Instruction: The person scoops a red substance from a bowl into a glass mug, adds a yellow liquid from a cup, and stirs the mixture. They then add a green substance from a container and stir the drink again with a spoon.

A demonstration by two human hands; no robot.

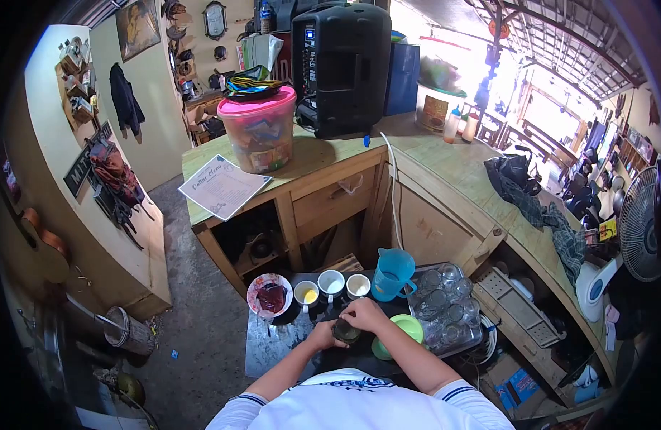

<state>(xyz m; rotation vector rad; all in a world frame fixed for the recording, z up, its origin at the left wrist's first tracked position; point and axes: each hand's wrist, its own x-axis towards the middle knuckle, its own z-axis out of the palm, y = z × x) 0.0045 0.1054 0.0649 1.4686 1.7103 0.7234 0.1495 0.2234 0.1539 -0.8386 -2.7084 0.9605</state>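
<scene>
My left hand (329, 335) is wrapped round the side of a small dark glass (346, 330) above the low table. At the glass's rim, the fingers of my right hand (365, 314) are pressed together; what they hold, if anything, is too small to tell. Beyond my hands stand three white cups: one with something yellow (307, 294), a middle one (332, 283) and a right one (358, 286), both with pale contents. A patterned plate (256, 284) bearing a dark red packet is at the left. A blue pitcher (393, 274) and a light green container (408, 327) are right of my hands.
Several upturned glasses fill a tray (445, 350) at the right of the low table (262, 358). Behind it, a wooden counter (323, 168) carries a menu sheet (224, 188), a pink-lidded tub (256, 136) and a black speaker (342, 68). A fan (637, 222) stands far right.
</scene>
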